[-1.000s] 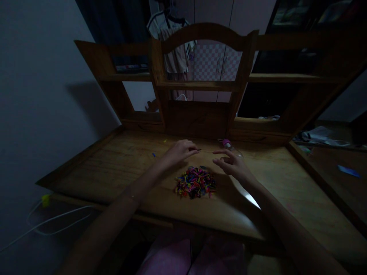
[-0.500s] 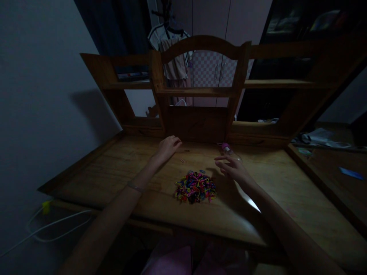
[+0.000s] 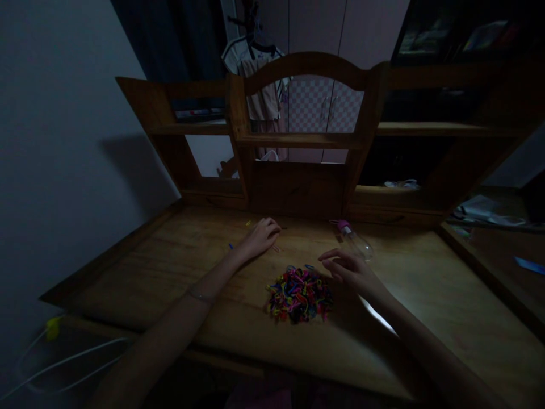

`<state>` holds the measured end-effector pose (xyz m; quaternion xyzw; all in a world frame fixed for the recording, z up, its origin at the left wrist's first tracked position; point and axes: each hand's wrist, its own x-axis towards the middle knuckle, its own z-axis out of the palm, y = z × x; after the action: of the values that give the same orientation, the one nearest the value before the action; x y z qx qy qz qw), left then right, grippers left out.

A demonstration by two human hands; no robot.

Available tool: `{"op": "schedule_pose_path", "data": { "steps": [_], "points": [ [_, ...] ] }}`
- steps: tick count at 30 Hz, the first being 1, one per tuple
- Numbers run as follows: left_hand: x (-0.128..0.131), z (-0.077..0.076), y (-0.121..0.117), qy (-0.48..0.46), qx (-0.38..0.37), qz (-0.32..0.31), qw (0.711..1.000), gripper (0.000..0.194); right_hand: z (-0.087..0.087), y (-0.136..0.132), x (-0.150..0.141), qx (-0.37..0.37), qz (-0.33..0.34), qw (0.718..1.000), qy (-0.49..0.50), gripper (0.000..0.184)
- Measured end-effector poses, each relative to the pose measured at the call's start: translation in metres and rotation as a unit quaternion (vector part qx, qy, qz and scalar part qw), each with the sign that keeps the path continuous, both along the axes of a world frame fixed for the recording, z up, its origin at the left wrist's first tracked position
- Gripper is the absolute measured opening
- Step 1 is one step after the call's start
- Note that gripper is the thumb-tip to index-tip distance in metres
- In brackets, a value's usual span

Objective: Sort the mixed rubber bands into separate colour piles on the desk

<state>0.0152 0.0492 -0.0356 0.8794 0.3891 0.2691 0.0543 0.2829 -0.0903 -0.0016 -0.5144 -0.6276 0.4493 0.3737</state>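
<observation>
A heap of small, brightly coloured bands [image 3: 300,295], which look like hair ties, lies on the wooden desk. Beyond the heap to the left, my left hand [image 3: 261,237] is low over the desktop with its fingers bent together. Its fingertips are beside a small dark strip [image 3: 284,228]; whatever they pinch is hidden. A pinkish loop [image 3: 276,249] lies just below that hand. My right hand [image 3: 348,268] hovers right of the heap, fingers apart and holding nothing visible. Close to its fingertips is a single blue band [image 3: 309,267] at the heap's far edge.
Behind my right hand, a clear bottle with a pink cap [image 3: 344,226] lies on its side. A yellow bit [image 3: 248,223] and a blue bit [image 3: 230,246] lie by my left arm. A wooden shelf unit [image 3: 298,139] rises along the desk's back.
My left hand has come down toward the desktop and the dark strip. Yellow and blue bits now show beside that arm. The view has shifted slightly; my right hand stays near the heap.
</observation>
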Motion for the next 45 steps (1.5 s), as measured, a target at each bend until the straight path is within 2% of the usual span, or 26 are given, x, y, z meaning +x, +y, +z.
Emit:
{"op": "schedule_pose_path", "data": {
  "steps": [5, 8, 13, 17, 21, 24, 27, 30, 33, 36, 39, 42, 45],
  "points": [
    [-0.004, 0.002, -0.002, -0.011, -0.019, 0.019, 1.0, 0.039, 0.006, -0.005, -0.003, -0.012, 0.011, 1.0, -0.001, 0.03],
    [0.002, 0.003, -0.009, 0.002, -0.046, -0.002, 0.999, 0.032, 0.002, -0.007, -0.004, -0.007, 0.014, 1.0, -0.021, 0.031],
    [0.01, 0.004, -0.021, 0.016, -0.08, -0.026, 0.996, 0.021, -0.007, -0.007, -0.006, 0.053, -0.018, 0.991, -0.121, 0.029],
    [0.013, 0.009, -0.028, 0.006, -0.096, -0.013, 0.995, 0.022, -0.008, -0.005, -0.007, 0.064, -0.037, 0.986, -0.148, 0.027],
    [0.014, 0.016, -0.03, -0.032, -0.085, 0.026, 0.996, 0.023, -0.006, 0.0, 0.001, 0.103, -0.051, 0.975, -0.188, 0.024],
    [0.014, 0.018, -0.03, -0.059, -0.089, 0.047, 0.993, 0.023, -0.002, 0.005, 0.015, 0.121, -0.007, 0.97, -0.211, 0.02],
    [0.014, 0.016, -0.03, -0.076, -0.112, 0.045, 0.99, 0.022, -0.001, 0.005, 0.027, 0.103, 0.051, 0.965, -0.234, 0.016],
    [0.016, 0.015, -0.032, -0.083, -0.137, 0.032, 0.986, 0.022, -0.006, 0.003, 0.029, 0.087, 0.08, 0.963, -0.242, 0.017],
    [0.018, 0.014, -0.034, -0.09, -0.147, 0.026, 0.985, 0.022, -0.012, 0.002, 0.023, 0.078, 0.089, 0.96, -0.254, 0.01],
    [0.019, 0.013, -0.035, -0.095, -0.152, 0.026, 0.984, 0.023, -0.014, 0.002, 0.02, 0.074, 0.081, 0.959, -0.263, 0.005],
    [0.019, 0.013, -0.034, -0.094, -0.153, 0.029, 0.983, 0.024, -0.01, 0.004, 0.022, 0.08, 0.066, 0.959, -0.262, 0.008],
    [0.018, 0.013, -0.033, -0.089, -0.143, 0.03, 0.985, 0.024, -0.004, 0.007, 0.027, 0.101, 0.023, 0.956, -0.274, 0.011],
    [0.017, 0.016, -0.031, -0.082, -0.127, 0.023, 0.988, 0.024, -0.008, 0.016, 0.032, 0.115, -0.028, 0.953, -0.279, 0.012]
  ]
}}
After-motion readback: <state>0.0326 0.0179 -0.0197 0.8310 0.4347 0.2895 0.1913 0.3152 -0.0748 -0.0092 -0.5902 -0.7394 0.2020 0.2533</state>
